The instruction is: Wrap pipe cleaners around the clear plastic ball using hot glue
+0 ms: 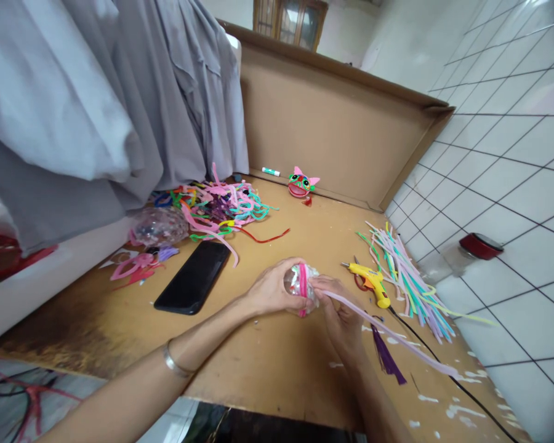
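My left hand (276, 287) is wrapped round a small clear plastic piece (294, 280) that looks like a cut bottle part. A bright pink fuzzy strip (303, 283) runs round its middle. At its right side, my right hand (339, 307) pinches the end of a long pale lilac pipe cleaner (388, 332) against the plastic. The pipe cleaner's free length trails to the lower right over the table. Close to my right hand lie a yellow glue gun (370, 282) and a purple tassel (388, 355).
Bundled pipe cleaners (410, 286) lie at right, near a red-lidded jar (466, 252). A black phone (192, 277) and a tangled colourful pile (221, 206) are at left. A decorated pink-eared head (300, 183) and a marker (271, 171) stand by the cardboard wall (323, 123). Grey cloth (180, 98) hangs left.
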